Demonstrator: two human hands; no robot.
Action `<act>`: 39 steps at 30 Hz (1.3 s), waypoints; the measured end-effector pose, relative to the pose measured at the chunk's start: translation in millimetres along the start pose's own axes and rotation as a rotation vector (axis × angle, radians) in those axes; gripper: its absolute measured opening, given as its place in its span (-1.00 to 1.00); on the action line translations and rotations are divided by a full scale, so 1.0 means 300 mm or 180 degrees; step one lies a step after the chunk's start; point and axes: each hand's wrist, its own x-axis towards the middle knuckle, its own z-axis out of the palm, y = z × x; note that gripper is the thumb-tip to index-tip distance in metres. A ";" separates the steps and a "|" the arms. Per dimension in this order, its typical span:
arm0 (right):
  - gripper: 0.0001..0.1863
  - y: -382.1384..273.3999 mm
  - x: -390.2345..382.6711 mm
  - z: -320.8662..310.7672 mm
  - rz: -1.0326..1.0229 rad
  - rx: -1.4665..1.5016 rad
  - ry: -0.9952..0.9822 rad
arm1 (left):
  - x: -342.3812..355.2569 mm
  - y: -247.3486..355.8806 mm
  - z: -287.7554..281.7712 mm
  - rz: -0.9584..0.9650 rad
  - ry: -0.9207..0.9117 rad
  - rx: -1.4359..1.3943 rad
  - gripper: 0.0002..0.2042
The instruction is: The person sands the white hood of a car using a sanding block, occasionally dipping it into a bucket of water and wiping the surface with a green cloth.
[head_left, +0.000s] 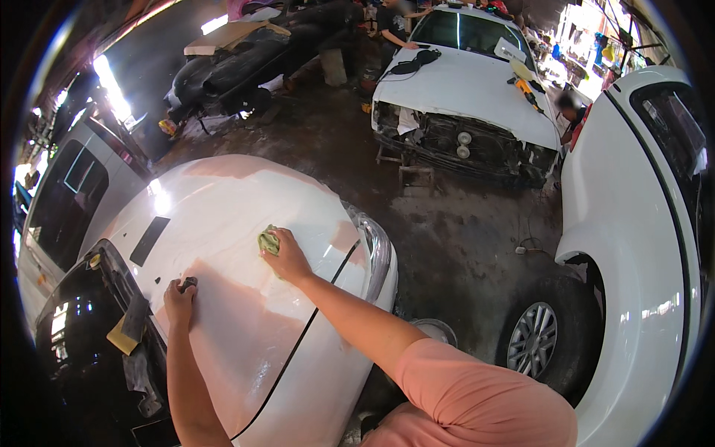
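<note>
In front of me lies a car's white hood (216, 208) with dull pinkish patches, its surface wet-looking in places. My right hand (289, 258) is closed around a crumpled yellow-green cloth (269, 241) and rests it on the middle of the hood. Nearer the windshield, my left hand (179, 304) has its fingers closed on a small dark piece (188, 284) against the hood; its exact kind is unclear. A dark rectangular hood opening (149, 241) sits beyond that hand.
A yellow pad (123, 337) lies at the windshield's base. Below the hood's right edge stands a bucket (436, 330). At right are a wheel (532, 339) and a white vehicle body (633, 223). Ahead, another white car (454, 86) carries an orange power tool (526, 94); a person (390, 22) stands beside it.
</note>
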 end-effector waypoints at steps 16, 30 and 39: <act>-0.30 0.149 0.044 0.080 -0.0109 0.0165 0.0074 | -0.309 0.139 -0.093 0.0706 -0.0632 -0.0049 -0.62; -0.13 0.023 0.018 0.006 0.0006 -0.0040 -0.0203 | -0.194 0.171 -0.073 0.0335 -0.0635 0.0990 -0.55; -0.14 -0.013 -0.005 0.045 0.0030 0.0084 -0.0348 | -0.110 0.108 -0.109 0.0216 -0.0343 0.1389 -0.58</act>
